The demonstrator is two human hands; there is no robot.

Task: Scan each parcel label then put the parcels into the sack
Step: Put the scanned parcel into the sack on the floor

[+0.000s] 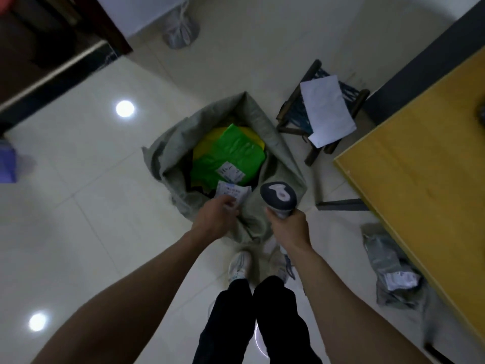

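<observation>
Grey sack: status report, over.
Left grip holds white-labelled parcel at mouth of grey woven sack. Right grip holds grey handheld scanner. Grey plastic parcel waits on floor. Sack mouth unobstructed.

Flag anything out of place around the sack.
A crumpled grey plastic parcel lies on the floor beside the yellow wooden table, outside the grey woven sack. A white paper sheet hangs askew off the small wooden stool. Left hand holds a white-labelled parcel, right hand a grey scanner.
</observation>
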